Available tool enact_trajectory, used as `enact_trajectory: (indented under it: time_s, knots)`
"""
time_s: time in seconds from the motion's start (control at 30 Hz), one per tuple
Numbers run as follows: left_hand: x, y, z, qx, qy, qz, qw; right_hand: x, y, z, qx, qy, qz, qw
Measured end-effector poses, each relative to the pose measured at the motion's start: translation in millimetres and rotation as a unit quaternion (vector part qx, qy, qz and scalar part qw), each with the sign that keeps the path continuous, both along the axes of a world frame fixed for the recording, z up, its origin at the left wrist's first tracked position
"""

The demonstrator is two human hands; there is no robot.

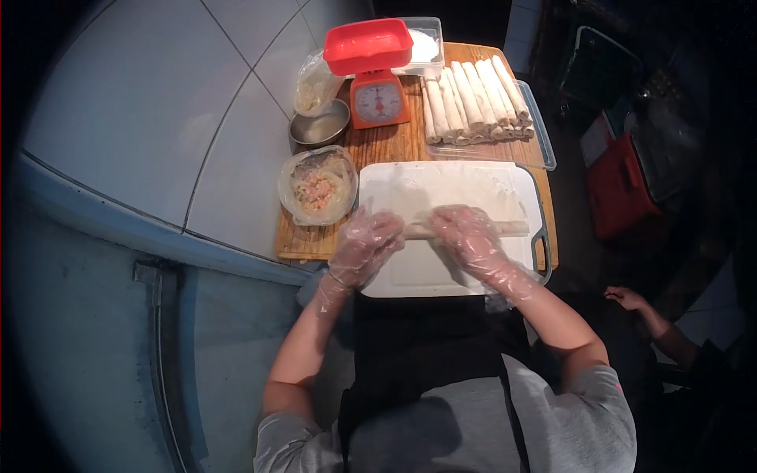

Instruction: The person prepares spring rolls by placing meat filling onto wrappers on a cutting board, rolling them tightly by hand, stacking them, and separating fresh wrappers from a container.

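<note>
My left hand (367,243), in a clear plastic glove, has its fingers curled at the left end of a thin pale roll (512,229). My right hand (467,236), gloved the same way, presses down over the roll's middle with bent fingers. The roll lies crosswise on a white cutting board (402,276), its right end sticking out past my right hand. A floury pale wrapper sheet (465,185) spreads over the board just beyond it. Left of the board, a plastic-lined bowl (288,189) holds a pinkish chopped filling (315,189).
Finished-looking rolls (477,98) are stacked on a clear tray (544,146) at the back right. Behind the board stand an orange scale (378,101) with a red pan (369,46), a metal bowl (319,128) and a tub of white powder (424,47). Another person's hand (625,298) shows at right.
</note>
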State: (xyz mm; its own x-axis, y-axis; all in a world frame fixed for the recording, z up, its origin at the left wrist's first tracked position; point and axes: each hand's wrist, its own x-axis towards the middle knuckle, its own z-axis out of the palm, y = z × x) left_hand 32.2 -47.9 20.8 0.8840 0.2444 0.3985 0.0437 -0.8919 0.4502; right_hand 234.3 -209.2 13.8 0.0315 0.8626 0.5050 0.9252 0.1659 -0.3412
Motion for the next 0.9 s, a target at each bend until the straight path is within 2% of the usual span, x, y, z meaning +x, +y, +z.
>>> enact_trajectory:
  time_s: [0.17,0.27,0.37,0.47,0.57,0.67,0.7,0.73,0.77,0.9]
  knots:
    - [10,26,7,0.022,0.036,-0.086,0.995,-8,15,-3,-0.028,0.034,0.041,0.998]
    - [26,44,15,-0.034,0.114,-0.121,0.986,-8,15,-6,-0.019,0.031,0.042,0.998]
    - [47,60,28,-0.009,0.191,-0.160,0.969,-8,17,-6,-0.010,0.021,0.042,0.999]
    - [60,61,32,0.007,0.213,-0.137,0.967,-9,18,-6,-0.005,0.020,0.047,0.999]
    - [49,40,36,0.007,0.224,0.039,0.974,-8,16,2,-0.004,0.060,0.056,0.997]
    - [22,-2,24,-0.111,0.142,0.247,0.952,-9,17,3,0.041,0.127,0.061,0.989]
    - [20,-10,23,-0.296,0.131,0.250,0.913,-9,17,2,0.066,0.136,0.061,0.987]
    - [18,-19,22,-0.472,0.115,0.243,0.840,-8,17,1,0.089,0.145,0.062,0.984]
    - [19,-25,22,-0.631,0.093,0.228,0.736,-7,18,1,0.093,0.138,0.062,0.984]
    - [34,-34,21,-0.656,-0.059,0.242,0.712,-7,20,2,0.074,0.129,0.071,0.986]
